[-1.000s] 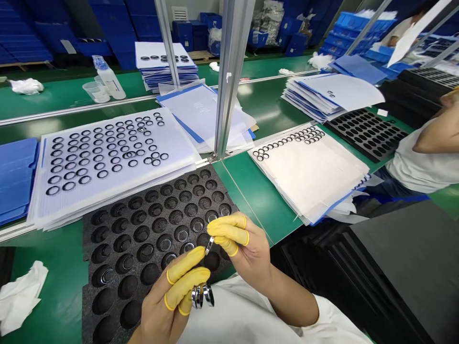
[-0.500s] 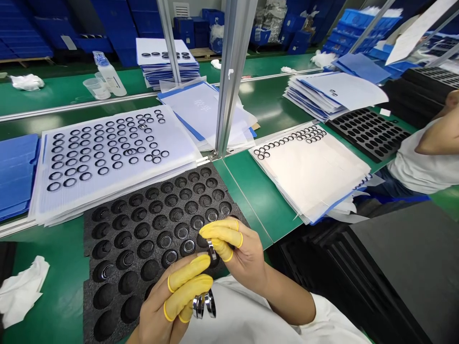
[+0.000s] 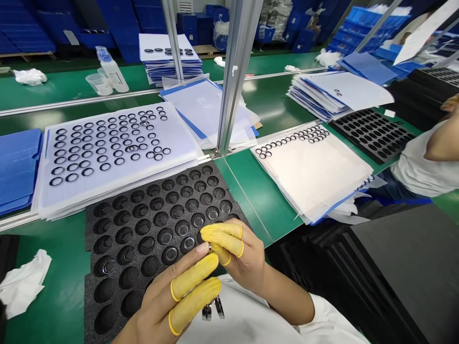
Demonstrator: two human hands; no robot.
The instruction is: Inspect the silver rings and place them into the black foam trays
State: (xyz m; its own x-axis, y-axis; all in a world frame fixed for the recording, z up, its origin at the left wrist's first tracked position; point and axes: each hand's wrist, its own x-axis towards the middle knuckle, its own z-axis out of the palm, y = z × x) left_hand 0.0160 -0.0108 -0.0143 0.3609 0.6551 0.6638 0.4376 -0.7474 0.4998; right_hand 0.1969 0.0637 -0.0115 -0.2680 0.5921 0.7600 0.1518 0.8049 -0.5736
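I'm watching a long green workbench (image 3: 60,296) with a black foam tray (image 3: 89,239) directly beneath the fingers, and rings sit in its holes just beyond the fingertips. Further past the fingers, a stack of plastic sheets (image 3: 45,191) carries loose rows of dark rings. Now the hands: they've just closed in on each other, the left hand (image 3: 161,306) rising toward the right hand (image 3: 240,253). The right fingers (image 3: 220,236), in yellow finger cots, are pressed together, pinching a metal ring (image 3: 210,247) at their tips, and it's almost hidden now behind the left fingertips. The left fingers (image 3: 193,286) lie close together, angled up and across. Under them, a small bunch of metal rings (image 3: 214,309) pokes out below the hand, though I can't see exactly how it's gripped.
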